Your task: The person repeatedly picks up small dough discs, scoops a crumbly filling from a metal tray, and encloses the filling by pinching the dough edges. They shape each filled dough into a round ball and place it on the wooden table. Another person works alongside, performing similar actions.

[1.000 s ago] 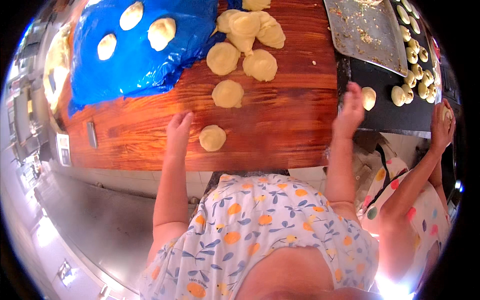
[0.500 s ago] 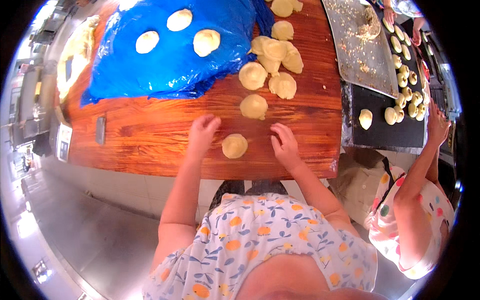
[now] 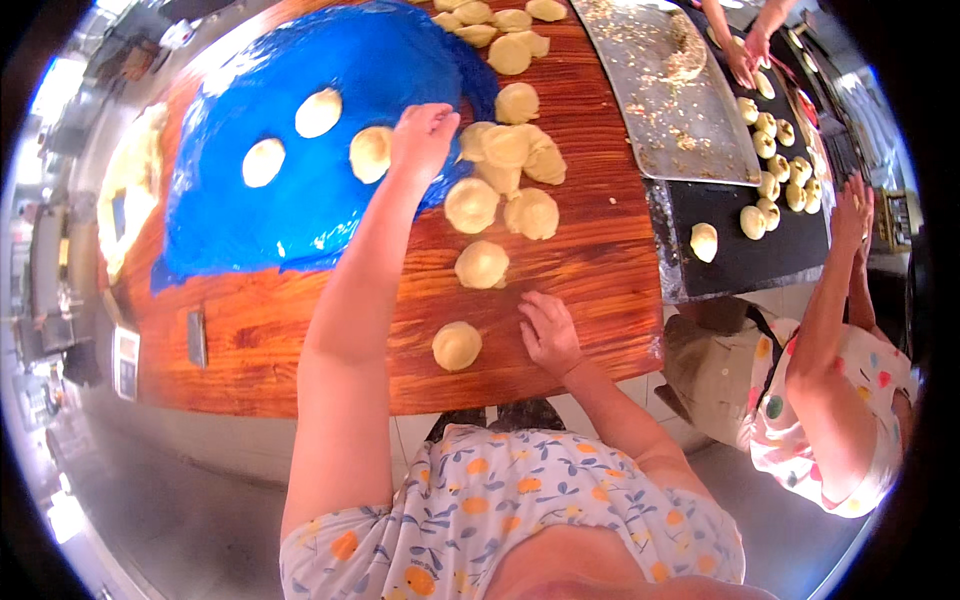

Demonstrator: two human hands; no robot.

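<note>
My left hand (image 3: 425, 143) is stretched over the blue plastic sheet (image 3: 300, 210), right beside a round dough piece (image 3: 371, 153). Its fingers are loosely bent, and nothing shows in them. Two more dough rounds lie on the sheet, one at the top (image 3: 318, 112) and one to the left (image 3: 263, 162). My right hand (image 3: 550, 332) hovers low or rests at the wooden table (image 3: 600, 290), fingers apart and holding nothing. A single flattened dough disc (image 3: 457, 345) lies to its left, and another disc (image 3: 482, 264) sits farther up.
Several flat dough discs overlap in a pile (image 3: 507, 147) beside the sheet. At right, a metal tray (image 3: 650, 150) with crumbly filling and a black tray (image 3: 715, 220) of shaped dough pieces stand near co-workers' hands (image 3: 750, 55). A small dark bar (image 3: 197, 338) lies at left.
My left hand has moved up and away from the near dough disc to the blue sheet. My right hand has shifted slightly left. The head view has tilted, so the table appears lower.
</note>
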